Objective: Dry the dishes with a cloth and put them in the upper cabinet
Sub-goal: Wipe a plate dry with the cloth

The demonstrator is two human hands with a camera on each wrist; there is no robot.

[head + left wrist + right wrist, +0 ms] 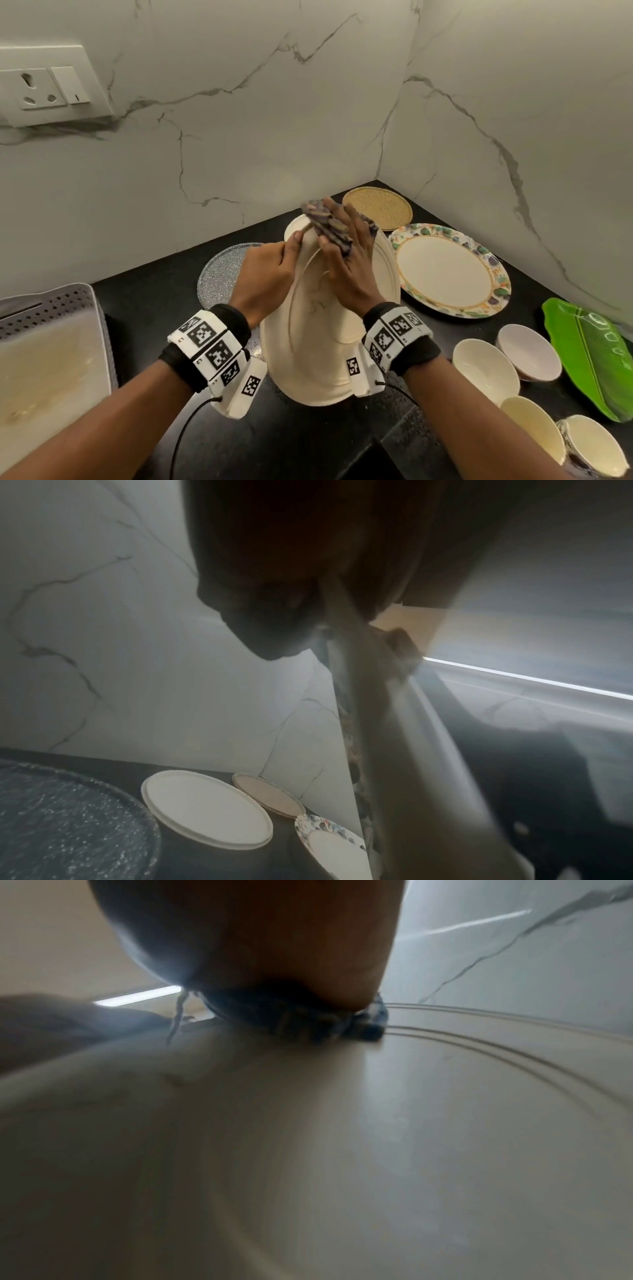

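Holding a large cream plate [322, 329] tilted on edge above the black tabletop [308, 442], the left hand [265, 277] grips its left rim so both faces stay reachable. The right hand [346, 263], fingers spread flat, presses a dark patterned cloth [329, 226] against the plate's upper face to wipe it. Right of the plate lie cream bowls [484, 370] and a green leaf-shaped dish [592, 356]; beyond it, a floral-rimmed plate [445, 270], a glittery plate [219, 274] and a woven mat [376, 205]. No cabinet is visible.
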